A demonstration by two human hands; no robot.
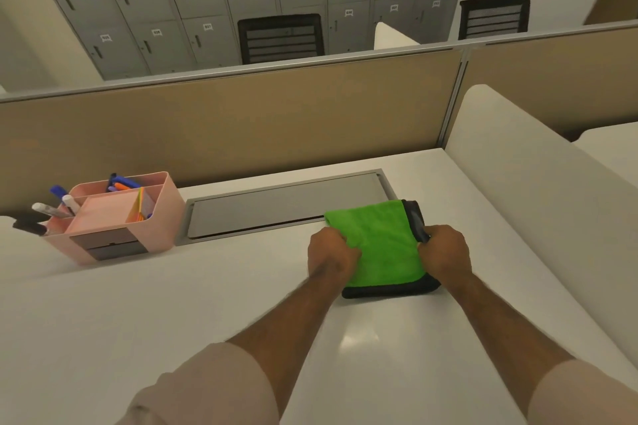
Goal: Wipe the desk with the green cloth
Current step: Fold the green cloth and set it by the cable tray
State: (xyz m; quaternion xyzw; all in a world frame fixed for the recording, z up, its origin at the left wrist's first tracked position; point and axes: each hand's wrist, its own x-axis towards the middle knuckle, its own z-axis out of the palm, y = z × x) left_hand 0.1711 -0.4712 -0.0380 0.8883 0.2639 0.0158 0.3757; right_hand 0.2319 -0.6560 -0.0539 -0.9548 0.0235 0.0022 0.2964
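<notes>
A folded green cloth (379,245) with a dark underside and black edging lies on the white desk (172,314), right of the middle. My left hand (329,254) grips the cloth's left edge with curled fingers. Over at the cloth's right edge, my right hand (445,250) pinches it by the black trim. Both hands rest low on the desk, and the cloth's far end overlaps the grey cable hatch (276,207).
A pink desk organiser (114,221) holding markers and sticky notes stands at the left rear. A tan partition (224,121) closes the back, and a white side panel (518,176) borders the right. Beyond are grey lockers and two black chairs.
</notes>
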